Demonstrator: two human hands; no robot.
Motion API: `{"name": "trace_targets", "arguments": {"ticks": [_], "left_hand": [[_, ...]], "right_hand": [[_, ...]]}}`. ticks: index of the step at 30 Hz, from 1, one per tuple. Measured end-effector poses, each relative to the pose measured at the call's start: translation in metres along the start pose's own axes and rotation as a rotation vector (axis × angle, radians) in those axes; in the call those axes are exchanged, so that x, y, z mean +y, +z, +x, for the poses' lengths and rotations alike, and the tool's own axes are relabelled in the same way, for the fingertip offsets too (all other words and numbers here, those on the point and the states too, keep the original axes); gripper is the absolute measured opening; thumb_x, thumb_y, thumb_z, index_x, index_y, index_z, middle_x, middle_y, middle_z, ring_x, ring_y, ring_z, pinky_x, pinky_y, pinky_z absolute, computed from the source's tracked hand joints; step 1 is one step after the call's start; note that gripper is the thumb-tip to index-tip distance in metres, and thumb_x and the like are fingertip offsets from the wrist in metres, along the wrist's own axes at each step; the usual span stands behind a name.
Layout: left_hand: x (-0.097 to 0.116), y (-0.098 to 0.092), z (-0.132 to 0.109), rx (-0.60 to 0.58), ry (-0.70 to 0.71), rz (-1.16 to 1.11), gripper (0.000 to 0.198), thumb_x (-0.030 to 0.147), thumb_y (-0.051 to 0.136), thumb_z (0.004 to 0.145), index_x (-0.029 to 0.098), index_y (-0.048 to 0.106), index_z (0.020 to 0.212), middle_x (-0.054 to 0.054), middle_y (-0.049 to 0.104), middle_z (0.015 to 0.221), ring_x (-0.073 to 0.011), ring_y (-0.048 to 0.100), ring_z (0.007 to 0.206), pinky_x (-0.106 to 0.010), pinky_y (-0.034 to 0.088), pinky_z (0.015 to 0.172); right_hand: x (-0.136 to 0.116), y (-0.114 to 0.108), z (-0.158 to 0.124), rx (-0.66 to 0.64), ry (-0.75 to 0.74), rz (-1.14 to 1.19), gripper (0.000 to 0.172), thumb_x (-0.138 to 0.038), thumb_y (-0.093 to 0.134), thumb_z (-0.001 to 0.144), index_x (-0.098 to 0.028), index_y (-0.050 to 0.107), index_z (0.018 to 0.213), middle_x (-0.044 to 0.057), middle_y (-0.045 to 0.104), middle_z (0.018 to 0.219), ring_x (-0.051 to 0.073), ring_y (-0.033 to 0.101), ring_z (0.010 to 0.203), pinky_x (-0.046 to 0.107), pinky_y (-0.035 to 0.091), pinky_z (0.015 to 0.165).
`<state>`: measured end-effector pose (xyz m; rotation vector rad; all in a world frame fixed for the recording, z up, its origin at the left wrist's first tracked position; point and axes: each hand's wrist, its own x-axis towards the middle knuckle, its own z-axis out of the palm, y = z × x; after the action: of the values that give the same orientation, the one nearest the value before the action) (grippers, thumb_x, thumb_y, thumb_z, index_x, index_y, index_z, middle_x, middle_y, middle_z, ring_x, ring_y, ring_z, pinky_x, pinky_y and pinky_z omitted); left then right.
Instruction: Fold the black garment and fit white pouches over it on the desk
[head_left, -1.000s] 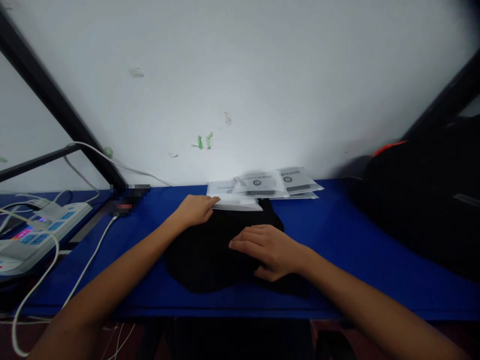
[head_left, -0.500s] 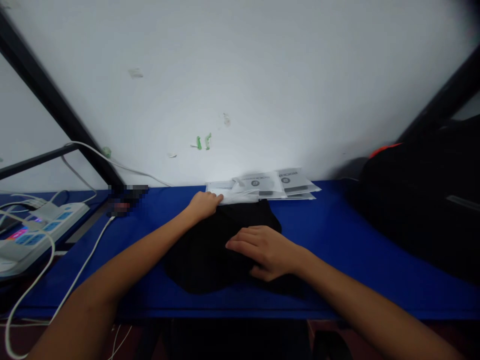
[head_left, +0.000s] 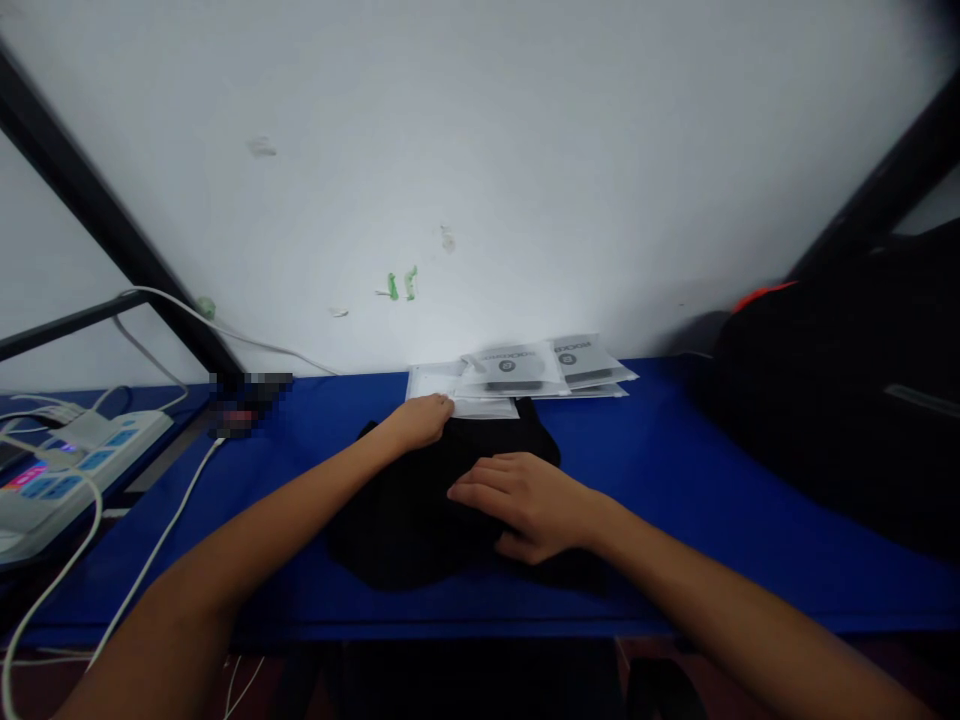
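The right hand (head_left: 529, 500) is laid flat, fingers spread, on a dark folded cloth garment (head_left: 420, 510) at the middle of the blue table top (head_left: 660, 480). The left hand (head_left: 420, 420) is curled at the garment's twelve o'clock edge, touching the nearest clear plastic printed packet (head_left: 461, 392); whether anything is pinched cannot be told. More flat packets (head_left: 555, 365) are fanned at one o'clock against the white wall (head_left: 480, 150); their contents cannot be made out. If the packet is tugged, the loose stack could probably be dragged askew. A black bag (head_left: 847, 400) is seen at three o'clock, a white power strip (head_left: 75, 465) at nine.
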<state>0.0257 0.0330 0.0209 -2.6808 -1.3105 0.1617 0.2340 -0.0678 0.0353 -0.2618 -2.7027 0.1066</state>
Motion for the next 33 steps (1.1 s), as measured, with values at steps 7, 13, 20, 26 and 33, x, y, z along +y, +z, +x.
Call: {"name": "trace_targets", "arguments": {"ticks": [7, 13, 20, 26, 33], "left_hand": [[0.004, 0.006, 0.02, -0.02, -0.132, -0.03, 0.027, 0.012, 0.043, 0.09, 0.006, 0.067, 0.103, -0.02, 0.068, 0.105, -0.0281, 0.067, 0.098, -0.036, 0.051, 0.086], [-0.002, 0.013, 0.03, -0.025, -0.226, -0.096, 0.049, 0.036, 0.035, 0.101, -0.001, 0.059, 0.121, -0.028, 0.06, 0.123, -0.0341, 0.057, 0.119, -0.041, 0.047, 0.097], [-0.01, 0.026, 0.037, -0.054, -0.29, -0.186, 0.084, 0.067, 0.026, 0.095, 0.001, 0.032, 0.146, -0.032, 0.023, 0.154, -0.0411, 0.021, 0.145, -0.058, 0.029, 0.11], [-0.014, 0.001, 0.021, 0.008, -0.207, -0.295, 0.074, 0.064, 0.045, 0.092, 0.012, 0.038, 0.144, -0.022, 0.037, 0.151, -0.0333, 0.034, 0.141, -0.045, 0.031, 0.113], [0.028, -0.027, -0.05, 0.182, 0.252, -1.031, 0.074, 0.058, 0.058, 0.087, 0.018, 0.033, 0.144, -0.014, 0.044, 0.147, -0.0297, 0.042, 0.136, -0.044, 0.036, 0.111]], "right_hand": [[0.0, 0.001, 0.0, -0.012, 0.011, 0.009, 0.05, -0.02, 0.05, 0.074, -0.01, 0.053, 0.123, 0.014, 0.067, 0.105, 0.025, 0.061, 0.091, 0.04, 0.052, 0.078], [0.0, 0.0, 0.001, -0.047, 0.05, 0.021, 0.05, -0.018, 0.051, 0.073, -0.008, 0.054, 0.123, 0.015, 0.066, 0.105, 0.024, 0.061, 0.093, 0.04, 0.052, 0.081], [-0.002, -0.003, 0.003, -0.083, 0.08, 0.037, 0.05, -0.017, 0.051, 0.073, -0.008, 0.054, 0.122, 0.015, 0.066, 0.105, 0.025, 0.06, 0.094, 0.042, 0.052, 0.082], [0.003, -0.006, 0.0, -0.013, 0.04, 0.0, 0.052, -0.016, 0.051, 0.073, -0.009, 0.053, 0.124, 0.016, 0.066, 0.109, 0.026, 0.059, 0.099, 0.044, 0.051, 0.086], [0.008, -0.012, -0.002, 0.182, 0.135, -0.128, 0.057, -0.003, 0.047, 0.073, -0.013, 0.052, 0.129, 0.021, 0.044, 0.139, 0.032, 0.039, 0.131, 0.055, 0.041, 0.103]]}}
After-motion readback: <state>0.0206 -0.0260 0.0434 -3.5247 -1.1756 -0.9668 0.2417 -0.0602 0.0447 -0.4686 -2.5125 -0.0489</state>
